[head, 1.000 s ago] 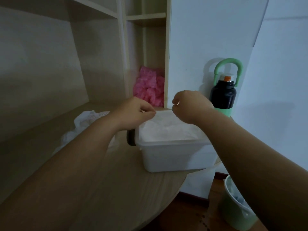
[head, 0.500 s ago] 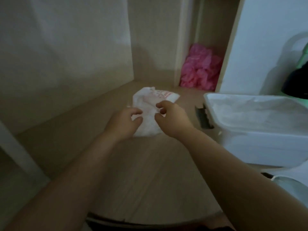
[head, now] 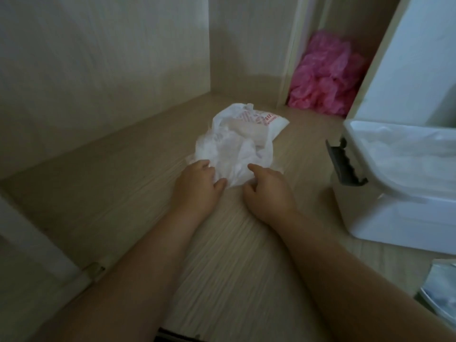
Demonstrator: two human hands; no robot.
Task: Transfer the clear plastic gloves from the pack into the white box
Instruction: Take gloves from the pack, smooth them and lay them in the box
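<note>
While low over desk [head: 138, 188], L hand [head: 197, 187] & R hand [head: 269, 197] side by side, each grip closed on pack [head: 237, 144].

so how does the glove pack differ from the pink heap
Glove pack: whitish with red print; pink heap: plain pink. Glove pack lies on the table, left hand and right hand on it; pink heap sits untouched in the shelf nook. Both are crumpled plastic.

The white box [head: 399, 218] runs off the right edge. Red print on the pack [head: 269, 120] is too blurred to read. Fingertips of the left hand [head: 196, 187] are hidden in its crumpled plastic; whether the right hand [head: 269, 193] pinches it or merely touches cannot be told.
</note>
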